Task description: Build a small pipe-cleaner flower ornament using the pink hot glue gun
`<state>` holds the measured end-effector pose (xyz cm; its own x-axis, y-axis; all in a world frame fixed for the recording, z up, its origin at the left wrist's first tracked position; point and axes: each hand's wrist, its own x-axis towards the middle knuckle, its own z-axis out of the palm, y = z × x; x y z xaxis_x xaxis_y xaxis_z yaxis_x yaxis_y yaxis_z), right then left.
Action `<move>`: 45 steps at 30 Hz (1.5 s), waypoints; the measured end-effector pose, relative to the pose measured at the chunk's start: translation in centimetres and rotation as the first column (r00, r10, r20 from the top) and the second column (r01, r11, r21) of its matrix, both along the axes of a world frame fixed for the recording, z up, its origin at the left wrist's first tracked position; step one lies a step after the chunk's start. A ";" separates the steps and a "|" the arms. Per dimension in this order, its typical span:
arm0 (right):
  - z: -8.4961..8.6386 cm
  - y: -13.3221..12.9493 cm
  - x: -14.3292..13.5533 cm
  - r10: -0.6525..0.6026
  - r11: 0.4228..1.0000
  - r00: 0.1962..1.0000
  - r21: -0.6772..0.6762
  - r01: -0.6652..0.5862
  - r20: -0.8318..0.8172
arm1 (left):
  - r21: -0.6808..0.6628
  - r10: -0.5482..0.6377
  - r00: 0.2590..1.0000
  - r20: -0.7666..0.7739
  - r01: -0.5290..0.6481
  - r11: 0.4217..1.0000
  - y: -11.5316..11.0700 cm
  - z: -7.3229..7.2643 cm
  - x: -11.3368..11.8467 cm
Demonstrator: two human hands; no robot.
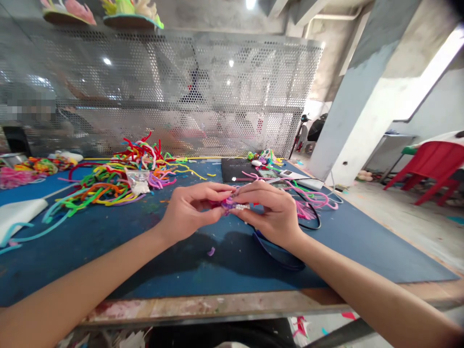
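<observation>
My left hand [197, 208] and my right hand [270, 208] meet over the middle of the table, fingertips close together. Between them they pinch a small purple and pink pipe-cleaner piece [227, 205] with white bead-like bits on its right side. Fingers cover much of it, so its full shape is hidden. Under my right hand lies a dark blue-handled tool [279, 253], partly covered. A short purple scrap [210, 252] rests on the blue mat below my hands.
A heap of coloured pipe cleaners [105, 181] with a small clear bag [138, 181] lies at the left. Behind my right hand are a black flat box [235, 170], pink pipe cleaners [319, 197] and a black cable [316, 226]. A perforated metal screen [166, 96] stands behind.
</observation>
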<state>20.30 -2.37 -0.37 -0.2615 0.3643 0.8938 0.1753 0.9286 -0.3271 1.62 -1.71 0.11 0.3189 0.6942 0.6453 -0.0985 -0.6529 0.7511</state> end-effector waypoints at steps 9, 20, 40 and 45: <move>0.1 0.0 -0.2 -0.062 0.995 0.994 -0.086 0.054 -0.090 | -0.100 -0.087 0.996 0.022 0.088 0.991 -0.2 0.1 0.3; -0.8 1.1 -0.1 -0.035 0.995 0.999 -0.096 0.033 -0.015 | -0.142 0.051 0.999 -0.020 -0.053 0.988 0.1 -1.0 0.8; -0.4 1.0 0.3 -0.024 0.992 0.997 0.125 0.015 0.070 | 0.133 -0.010 1.000 -0.028 0.014 0.991 0.4 -0.7 0.0; -0.5 1.0 0.3 -0.079 0.986 0.993 0.155 0.065 0.089 | 0.224 0.077 0.990 -0.121 -0.048 0.973 0.4 -0.7 -0.3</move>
<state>20.59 -1.33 -0.87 -0.3251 0.2477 0.9127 0.2670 0.9499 -0.1627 1.33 -1.36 -0.63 0.3693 0.5608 0.7411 0.0354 -0.8053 0.5918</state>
